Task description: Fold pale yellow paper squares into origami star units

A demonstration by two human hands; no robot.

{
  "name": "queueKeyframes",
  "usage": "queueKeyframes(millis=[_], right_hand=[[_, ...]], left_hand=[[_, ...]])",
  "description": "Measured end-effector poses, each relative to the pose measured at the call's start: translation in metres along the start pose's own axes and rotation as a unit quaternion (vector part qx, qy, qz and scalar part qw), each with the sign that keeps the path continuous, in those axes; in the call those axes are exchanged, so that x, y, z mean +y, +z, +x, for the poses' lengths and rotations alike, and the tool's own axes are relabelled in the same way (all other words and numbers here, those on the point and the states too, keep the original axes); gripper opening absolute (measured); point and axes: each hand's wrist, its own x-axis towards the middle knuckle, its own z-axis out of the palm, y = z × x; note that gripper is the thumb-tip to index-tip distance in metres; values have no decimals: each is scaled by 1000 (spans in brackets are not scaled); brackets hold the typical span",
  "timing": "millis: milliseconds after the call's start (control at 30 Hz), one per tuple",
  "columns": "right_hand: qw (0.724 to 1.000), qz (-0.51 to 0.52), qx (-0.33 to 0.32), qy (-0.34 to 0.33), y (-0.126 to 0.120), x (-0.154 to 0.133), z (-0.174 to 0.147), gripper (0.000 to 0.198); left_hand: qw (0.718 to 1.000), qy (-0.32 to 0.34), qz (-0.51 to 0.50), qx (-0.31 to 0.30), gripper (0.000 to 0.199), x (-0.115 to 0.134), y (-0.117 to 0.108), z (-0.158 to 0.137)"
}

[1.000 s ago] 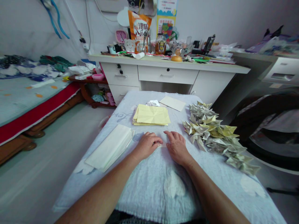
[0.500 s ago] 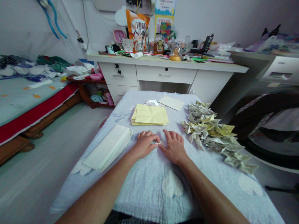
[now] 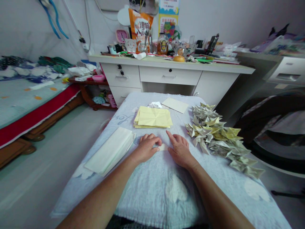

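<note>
A small piece of cream paper [image 3: 163, 147] lies on the cloth between my hands, its left part hidden under fingers. My left hand [image 3: 149, 145] is closed on it, thumb and fingertips pinching its left side. My right hand [image 3: 180, 149] rests on the cloth with the index finger stretched forward and the thumb apart, close to the paper's right edge; whether the thumb touches it I cannot tell. Ahead of both hands sits a stack of yellow paper sheets [image 3: 154, 117] with crease lines on top. Folded pale sheets [image 3: 111, 151] lie left of my left hand.
Folded pointed paper pieces [image 3: 219, 140] spread in rows along the right side of the cloth-covered table [image 3: 143, 194]. A pale card [image 3: 175, 105] and a crumpled white tissue [image 3: 154, 105] lie behind the yellow stack. A cluttered desk [image 3: 170, 74] stands beyond; a washing machine [image 3: 286, 74] is at right.
My right hand has shifted slightly right, away from the small paper, with its index finger now extended and other fingers more curled. More of the paper shows. My left hand stays nearly still.
</note>
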Motion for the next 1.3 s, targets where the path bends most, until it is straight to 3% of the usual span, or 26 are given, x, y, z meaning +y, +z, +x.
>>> queueKeyframes(millis=[300, 467, 700, 867, 967, 1100, 1200, 1300], right_hand=[[999, 42, 15, -16, -4, 3, -4, 67], [998, 42, 29, -39, -6, 0, -8, 31], [996, 54, 38, -66, -3, -3, -7, 16], [986, 138, 55, -77, -7, -3, -6, 8], [970, 222, 60, -77, -11, -5, -6, 15], [927, 365, 11, -84, -10, -7, -5, 17], [896, 438, -14, -72, -7, -9, -4, 17], [886, 460, -10, -60, -4, -11, -3, 20]], left_hand=[[1000, -15, -11, 6, 35, -2, 3, 1], [1000, -9, -4, 10, 25, -2, 3, 0], [999, 19, -44, 15, 11, 9, -1, -1], [983, 11, -179, 35, 6, 9, 0, 1], [951, -12, -306, 48, 12, 7, 2, 3], [905, -30, -423, 33, 22, 7, 6, 4], [892, -20, -450, 28, 19, 9, 11, 4], [897, -10, -441, 34, 18, 11, 15, 2]])
